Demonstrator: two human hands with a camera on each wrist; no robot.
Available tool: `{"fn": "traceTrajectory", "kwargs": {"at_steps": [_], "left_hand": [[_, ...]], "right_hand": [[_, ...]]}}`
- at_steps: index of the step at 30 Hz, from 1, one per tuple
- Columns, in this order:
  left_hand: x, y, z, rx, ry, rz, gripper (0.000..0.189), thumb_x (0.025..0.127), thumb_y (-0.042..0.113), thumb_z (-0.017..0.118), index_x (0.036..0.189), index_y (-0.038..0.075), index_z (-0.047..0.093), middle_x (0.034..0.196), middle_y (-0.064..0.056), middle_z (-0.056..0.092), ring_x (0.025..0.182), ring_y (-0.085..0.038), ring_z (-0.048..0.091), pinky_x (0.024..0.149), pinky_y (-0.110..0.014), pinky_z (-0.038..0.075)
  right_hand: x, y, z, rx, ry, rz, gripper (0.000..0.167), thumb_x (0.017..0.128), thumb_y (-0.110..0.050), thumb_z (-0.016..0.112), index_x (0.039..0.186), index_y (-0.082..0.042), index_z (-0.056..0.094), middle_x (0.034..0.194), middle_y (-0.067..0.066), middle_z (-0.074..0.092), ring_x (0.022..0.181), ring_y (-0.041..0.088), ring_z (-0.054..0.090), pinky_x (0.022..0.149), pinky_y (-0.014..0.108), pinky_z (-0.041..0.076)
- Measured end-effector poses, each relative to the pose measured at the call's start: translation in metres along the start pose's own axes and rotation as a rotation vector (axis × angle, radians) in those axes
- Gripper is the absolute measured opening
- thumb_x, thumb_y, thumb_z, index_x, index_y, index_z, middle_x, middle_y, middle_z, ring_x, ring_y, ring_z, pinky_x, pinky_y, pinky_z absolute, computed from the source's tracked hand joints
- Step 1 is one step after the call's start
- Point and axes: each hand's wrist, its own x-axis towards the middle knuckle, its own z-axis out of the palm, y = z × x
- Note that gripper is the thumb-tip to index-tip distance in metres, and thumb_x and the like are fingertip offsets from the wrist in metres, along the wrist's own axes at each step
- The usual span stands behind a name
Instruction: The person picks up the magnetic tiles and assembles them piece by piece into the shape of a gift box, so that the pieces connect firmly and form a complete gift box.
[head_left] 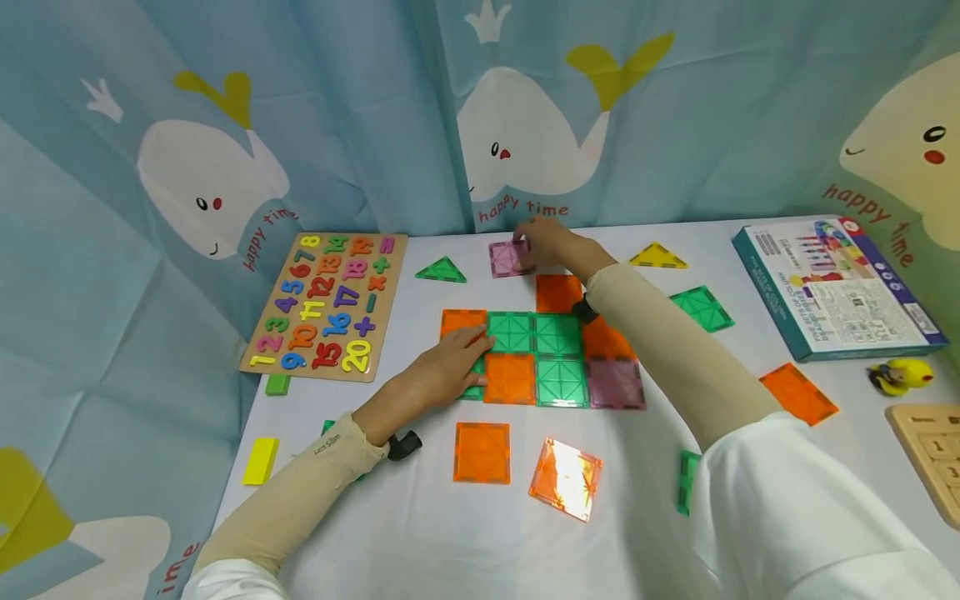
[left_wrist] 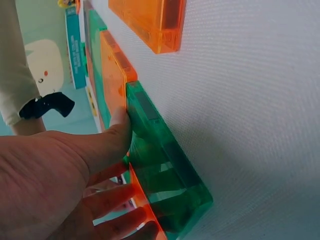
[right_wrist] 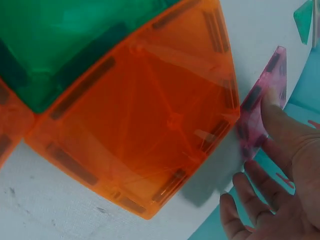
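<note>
I'm on the tile-adding step, I reckon. My right hand (head_left: 551,242) is pinching a pink translucent plastic square tile (head_left: 508,258) between thumb and fingers, around eleven o'clock from a flat patchwork of green, orange and purple translucent plastic square tiles (head_left: 537,358). My left hand (head_left: 438,368) is resting on the patchwork's nine o'clock end, fingers apart, not clamping anything. The pink one's sitting just beside the orange translucent plastic square tile (head_left: 557,293) at twelve o'clock, so the next move's probably calling for lining up edges while my left is steadying everything.
</note>
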Motion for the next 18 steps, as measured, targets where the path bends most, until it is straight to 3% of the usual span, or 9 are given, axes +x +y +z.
{"fn": "traceTrajectory", "kwargs": {"at_steps": [4, 11, 18], "left_hand": [[0.001, 0.000, 0.001, 0.005, 0.002, 0.003, 0.069, 0.106, 0.035, 0.063, 0.165, 0.012, 0.037, 0.175, -0.012, 0.022, 0.160, -0.034, 0.025, 0.125, -0.049, 0.036], [0.000, 0.001, 0.000, 0.001, 0.003, 0.005, 0.069, 0.106, 0.035, 0.063, 0.165, 0.012, 0.037, 0.174, -0.013, 0.023, 0.159, -0.035, 0.026, 0.124, -0.050, 0.036], [-0.001, 0.002, -0.002, -0.005, -0.008, -0.005, 0.070, 0.105, 0.036, 0.063, 0.165, 0.013, 0.036, 0.175, -0.012, 0.022, 0.160, -0.034, 0.024, 0.126, -0.050, 0.034]], "right_hand": [[-0.003, -0.002, 0.003, 0.008, 0.003, 0.031, 0.058, 0.102, -0.036, 0.072, 0.149, -0.010, 0.051, 0.142, 0.021, 0.045, 0.129, 0.037, 0.043, 0.113, 0.056, 0.045], [-0.009, -0.007, 0.006, 0.030, 0.000, 0.038, 0.060, 0.100, -0.039, 0.073, 0.149, -0.012, 0.051, 0.143, 0.020, 0.046, 0.131, 0.037, 0.041, 0.118, 0.064, 0.034], [-0.014, -0.008, 0.013, 0.043, 0.004, 0.010, 0.060, 0.099, -0.039, 0.075, 0.147, -0.012, 0.052, 0.140, 0.021, 0.046, 0.132, 0.039, 0.041, 0.115, 0.064, 0.034]]}}
